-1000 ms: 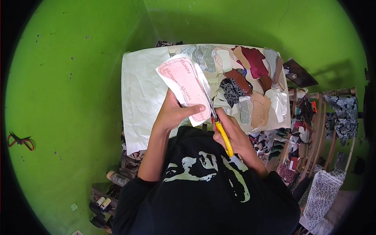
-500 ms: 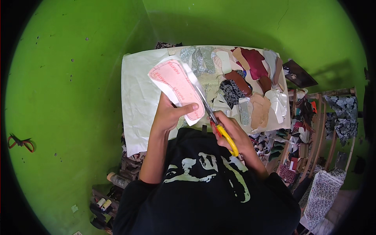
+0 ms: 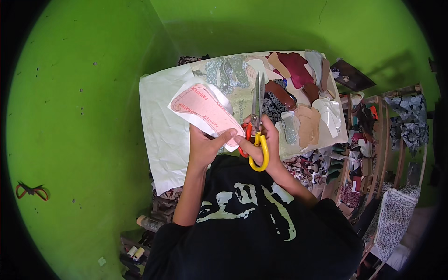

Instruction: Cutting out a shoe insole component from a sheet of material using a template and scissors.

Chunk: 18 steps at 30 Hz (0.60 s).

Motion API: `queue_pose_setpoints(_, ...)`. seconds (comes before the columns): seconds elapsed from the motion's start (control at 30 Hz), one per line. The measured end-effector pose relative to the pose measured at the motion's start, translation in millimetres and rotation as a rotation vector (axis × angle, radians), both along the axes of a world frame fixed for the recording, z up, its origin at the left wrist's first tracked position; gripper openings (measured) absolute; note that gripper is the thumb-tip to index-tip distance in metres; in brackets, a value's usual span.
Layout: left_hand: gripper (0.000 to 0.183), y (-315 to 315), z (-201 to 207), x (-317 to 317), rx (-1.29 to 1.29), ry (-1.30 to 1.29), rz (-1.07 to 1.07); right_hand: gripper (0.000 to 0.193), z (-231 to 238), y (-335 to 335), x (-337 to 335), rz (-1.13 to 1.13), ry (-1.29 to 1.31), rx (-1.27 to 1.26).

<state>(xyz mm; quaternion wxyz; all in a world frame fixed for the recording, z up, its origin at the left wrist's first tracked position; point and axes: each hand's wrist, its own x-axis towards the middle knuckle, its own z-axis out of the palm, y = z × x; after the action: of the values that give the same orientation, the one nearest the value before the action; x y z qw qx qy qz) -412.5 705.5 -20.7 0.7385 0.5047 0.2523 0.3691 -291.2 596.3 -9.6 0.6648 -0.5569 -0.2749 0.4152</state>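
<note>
Near the middle of the frame, the left hand pinches the pink insole-shaped piece, its thumb flat on the lower right end and its fingers underneath. The piece has a white margin and slants from upper left to lower right, held up in front of the table.

Just to its right, the right hand is closed around the scissors, which have one yellow and one red handle loop. Their blades point to the top of the frame, slightly parted and clear of the pink piece. The right thumb reaches to the lower end of the piece and seems to touch it, though the fingertips crowd together there.

A creased white sheet covers the table's left side. Toward its upper middle lie silvery glitter pieces; to the right are a maroon piece, a brown piece, tan pieces and glossy white pieces. A speckled cloth hangs over a wooden rack at lower right, below a floral cloth.
</note>
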Motion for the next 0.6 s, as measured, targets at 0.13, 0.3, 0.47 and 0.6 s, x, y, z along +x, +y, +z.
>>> queue_pose_setpoints(0.13,0.049,0.6,0.1,2.4,-0.013,-0.008,0.165,0.036,-2.6,3.8,-6.1,-0.048,-0.128,0.065)
queue_pose_setpoints(0.3,0.026,7.5,2.2,3.4,-0.144,0.007,0.429,0.035,-4.2,0.3,-9.2,0.011,-0.15,0.054)
queue_pose_setpoints(0.47,0.024,13.6,-0.4,-0.1,-0.059,-0.047,0.511,0.036,-2.5,-4.8,-9.5,0.062,-0.163,0.044)
queue_pose_setpoints(0.6,0.024,17.6,5.2,-5.8,0.046,0.04,0.542,0.042,-9.5,-17.9,3.7,0.206,-0.031,0.034)
